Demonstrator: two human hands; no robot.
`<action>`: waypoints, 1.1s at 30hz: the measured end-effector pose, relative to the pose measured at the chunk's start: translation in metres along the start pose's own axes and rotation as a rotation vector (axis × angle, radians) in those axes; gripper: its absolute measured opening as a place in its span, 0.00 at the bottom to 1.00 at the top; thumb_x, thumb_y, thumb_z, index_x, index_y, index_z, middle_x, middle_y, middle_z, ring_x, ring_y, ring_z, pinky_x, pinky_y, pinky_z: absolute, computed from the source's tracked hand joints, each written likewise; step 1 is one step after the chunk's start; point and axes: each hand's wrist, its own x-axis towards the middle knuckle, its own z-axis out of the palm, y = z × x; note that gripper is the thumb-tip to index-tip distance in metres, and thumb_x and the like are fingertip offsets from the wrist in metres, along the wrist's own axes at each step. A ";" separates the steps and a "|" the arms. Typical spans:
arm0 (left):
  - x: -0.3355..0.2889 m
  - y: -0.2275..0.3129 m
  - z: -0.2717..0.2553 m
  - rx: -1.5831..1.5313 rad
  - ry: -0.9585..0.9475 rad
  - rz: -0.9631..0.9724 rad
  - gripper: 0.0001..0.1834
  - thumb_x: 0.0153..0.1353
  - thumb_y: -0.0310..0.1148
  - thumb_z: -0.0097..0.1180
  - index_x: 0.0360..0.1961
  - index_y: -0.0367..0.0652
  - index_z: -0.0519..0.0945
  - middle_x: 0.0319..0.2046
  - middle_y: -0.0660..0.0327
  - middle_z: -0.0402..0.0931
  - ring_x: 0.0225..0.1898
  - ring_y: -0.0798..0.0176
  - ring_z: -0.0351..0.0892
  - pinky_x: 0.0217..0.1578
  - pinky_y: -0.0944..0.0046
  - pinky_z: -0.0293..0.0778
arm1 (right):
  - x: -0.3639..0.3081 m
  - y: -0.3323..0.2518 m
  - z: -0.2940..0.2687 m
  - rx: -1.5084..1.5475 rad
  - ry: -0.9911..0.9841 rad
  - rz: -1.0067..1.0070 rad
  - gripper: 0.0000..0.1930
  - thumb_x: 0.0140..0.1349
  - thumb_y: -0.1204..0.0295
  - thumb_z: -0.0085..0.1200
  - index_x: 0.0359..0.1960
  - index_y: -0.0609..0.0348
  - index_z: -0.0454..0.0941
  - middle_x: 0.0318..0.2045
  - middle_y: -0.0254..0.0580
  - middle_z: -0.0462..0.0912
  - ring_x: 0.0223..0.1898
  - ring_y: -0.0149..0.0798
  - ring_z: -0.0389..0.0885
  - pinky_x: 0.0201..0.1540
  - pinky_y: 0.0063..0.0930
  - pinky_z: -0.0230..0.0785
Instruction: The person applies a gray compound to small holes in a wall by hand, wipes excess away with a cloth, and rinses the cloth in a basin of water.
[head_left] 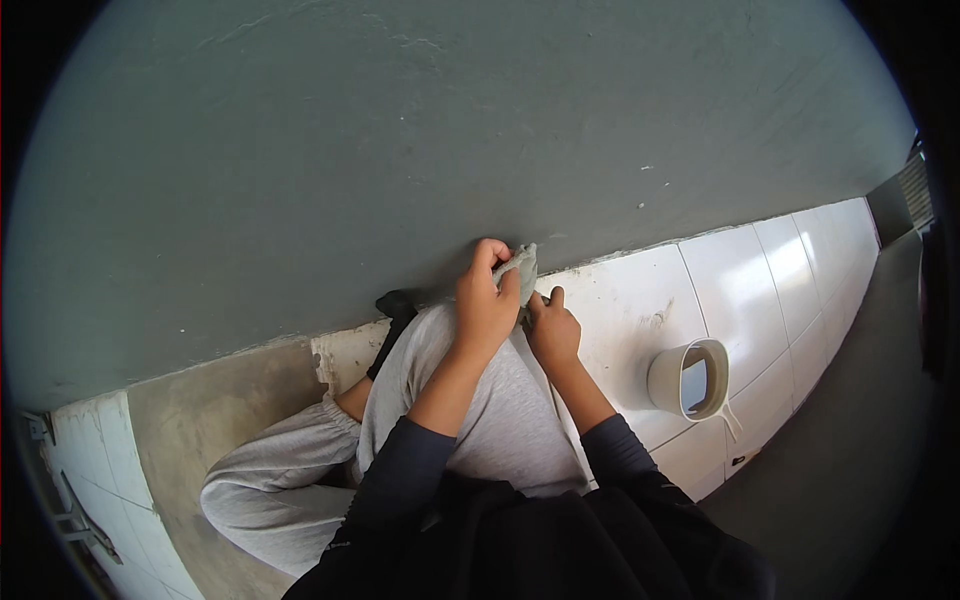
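A crumpled grey-green piece (527,268), either a rag or a soft bag, is held up close to the foot of the wall. My left hand (487,305) pinches it at its left side with bent fingers. Lower down, my right hand (554,330) has its fingers curled round the bottom end of the same piece, with the thumb pointing up. Its lower part is hidden by my hands and knee. Both hands are above my bent leg in grey trousers (470,400).
A dark grey wall (330,170) rises in front of me. White tiles (640,300) run along it to the right, where a cream dipper (662,380) with liquid in it stands. Left of my legs lies a bare cement patch (220,410), then more white tiles.
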 end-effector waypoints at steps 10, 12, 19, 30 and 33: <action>0.000 -0.005 0.010 -0.022 -0.006 0.021 0.07 0.54 0.19 0.49 0.34 0.36 0.68 0.28 0.57 0.72 0.32 0.63 0.73 0.36 0.67 0.69 | -0.063 0.013 -0.031 0.052 -0.164 0.022 0.19 0.44 0.71 0.61 0.41 0.46 0.72 0.36 0.47 0.69 0.23 0.46 0.78 0.24 0.39 0.73; 0.001 -0.007 0.012 -0.009 -0.001 0.049 0.07 0.53 0.19 0.49 0.34 0.36 0.68 0.26 0.53 0.73 0.29 0.58 0.75 0.33 0.63 0.71 | -0.033 0.004 -0.021 0.044 -0.133 0.039 0.19 0.45 0.71 0.61 0.41 0.46 0.72 0.36 0.47 0.69 0.24 0.47 0.78 0.25 0.39 0.73; 0.002 -0.002 0.006 -0.019 -0.018 -0.003 0.06 0.56 0.18 0.48 0.34 0.35 0.67 0.29 0.62 0.70 0.34 0.71 0.70 0.39 0.73 0.66 | 0.013 0.010 -0.004 0.125 -0.045 0.057 0.20 0.46 0.70 0.61 0.43 0.45 0.70 0.37 0.49 0.69 0.25 0.49 0.79 0.26 0.41 0.73; -0.002 -0.006 0.010 -0.048 0.007 -0.003 0.06 0.56 0.17 0.48 0.34 0.35 0.67 0.29 0.62 0.69 0.34 0.72 0.68 0.38 0.74 0.64 | -0.059 0.027 -0.030 0.076 -0.114 0.040 0.19 0.42 0.70 0.64 0.37 0.47 0.71 0.35 0.46 0.69 0.24 0.47 0.78 0.24 0.40 0.72; 0.000 -0.004 0.010 -0.042 0.031 0.013 0.06 0.55 0.17 0.48 0.34 0.35 0.67 0.29 0.62 0.70 0.34 0.72 0.68 0.38 0.74 0.64 | -0.007 0.018 -0.014 0.072 -0.050 0.047 0.18 0.42 0.71 0.64 0.36 0.47 0.71 0.35 0.46 0.69 0.25 0.47 0.78 0.24 0.39 0.72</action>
